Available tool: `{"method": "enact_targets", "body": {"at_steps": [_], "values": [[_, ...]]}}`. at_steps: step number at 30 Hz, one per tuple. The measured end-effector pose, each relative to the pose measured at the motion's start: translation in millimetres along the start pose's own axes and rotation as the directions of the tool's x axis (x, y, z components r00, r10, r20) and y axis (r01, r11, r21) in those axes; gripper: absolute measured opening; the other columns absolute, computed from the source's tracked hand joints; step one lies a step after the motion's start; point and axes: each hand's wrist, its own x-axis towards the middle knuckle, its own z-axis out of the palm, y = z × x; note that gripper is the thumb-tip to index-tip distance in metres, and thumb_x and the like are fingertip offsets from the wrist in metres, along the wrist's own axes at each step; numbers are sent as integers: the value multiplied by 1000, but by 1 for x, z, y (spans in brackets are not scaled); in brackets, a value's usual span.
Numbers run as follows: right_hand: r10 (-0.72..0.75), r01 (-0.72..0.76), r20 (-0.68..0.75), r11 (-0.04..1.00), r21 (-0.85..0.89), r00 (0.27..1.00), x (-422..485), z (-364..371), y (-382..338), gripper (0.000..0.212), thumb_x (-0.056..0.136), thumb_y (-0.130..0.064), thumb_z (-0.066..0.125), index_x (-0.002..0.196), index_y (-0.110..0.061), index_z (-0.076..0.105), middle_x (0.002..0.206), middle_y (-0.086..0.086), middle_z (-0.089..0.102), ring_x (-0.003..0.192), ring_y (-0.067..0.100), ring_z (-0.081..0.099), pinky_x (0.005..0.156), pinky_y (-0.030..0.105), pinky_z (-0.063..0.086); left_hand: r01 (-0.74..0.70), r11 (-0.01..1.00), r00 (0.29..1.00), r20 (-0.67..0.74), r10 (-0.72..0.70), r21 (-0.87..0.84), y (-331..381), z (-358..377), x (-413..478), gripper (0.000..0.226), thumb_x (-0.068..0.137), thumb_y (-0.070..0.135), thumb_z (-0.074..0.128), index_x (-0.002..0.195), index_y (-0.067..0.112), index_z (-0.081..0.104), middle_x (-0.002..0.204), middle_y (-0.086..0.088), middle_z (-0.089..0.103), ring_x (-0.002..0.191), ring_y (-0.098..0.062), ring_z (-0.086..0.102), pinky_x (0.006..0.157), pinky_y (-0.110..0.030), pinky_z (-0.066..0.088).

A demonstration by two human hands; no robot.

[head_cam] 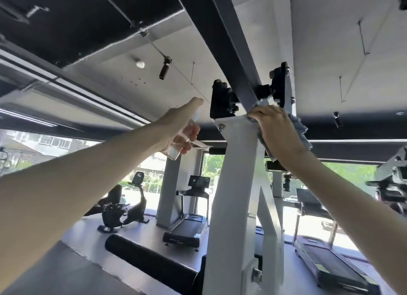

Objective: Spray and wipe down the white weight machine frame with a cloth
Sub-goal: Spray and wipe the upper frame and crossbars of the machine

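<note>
I judge myself mid-task at the top of the white frame [236, 173], where my right hand [275, 129] curls its fingers round the blue cloth [298, 126] pressed against the upright's top corner, my left hand [180, 127] grips the clear spray bottle [175, 150] just beside it, and I cannot tell whether the length below is wiped.

Bare left hand [182, 127], bare right hand [277, 132]
</note>
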Motion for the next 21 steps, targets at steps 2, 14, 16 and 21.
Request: {"method": "enact_targets", "body": {"at_steps": [2, 14, 16, 21], "values": [[93, -90, -20, 986, 140, 995, -9, -9, -2, 28, 84, 9, 54, 105, -2, 68, 106, 14, 64, 100, 31, 59, 88, 46, 46, 11, 1000, 1000, 1, -11, -29, -1, 4, -2, 59, 94, 59, 43, 69, 7, 56, 59, -6, 54, 44, -20, 47, 52, -26, 44], [0, -6, 20, 966, 258, 1000, -75, 21, -69, 23, 76, 6, 64, 96, -6, 68, 103, 5, 66, 91, 24, 64, 83, 42, 53, 46, 995, 994, 100, -38, -86, -15, 33, -7, 62, 94, 60, 41, 68, 6, 55, 61, -7, 54, 37, -18, 47, 50, -26, 46], [267, -215, -79, 890, 402, 960, -68, 22, -54, 26, 84, 7, 57, 105, -8, 63, 107, 4, 62, 90, 19, 61, 83, 37, 52, 53, 994, 993, 114, -42, -93, -13, 35, -8, 62, 94, 60, 42, 65, 6, 54, 58, -6, 53, 37, -19, 47, 50, -26, 46], [731, -555, -30, 543, 630, 682, -62, 38, -62, 26, 101, -8, 36, 83, -7, 54, 77, 6, 50, 66, 15, 46, 58, 16, 29, 59, 993, 988, 148, -43, -106, -16, 38, -8, 60, 95, 59, 42, 65, 7, 52, 55, -5, 51, 37, -20, 45, 48, -25, 44]]}}
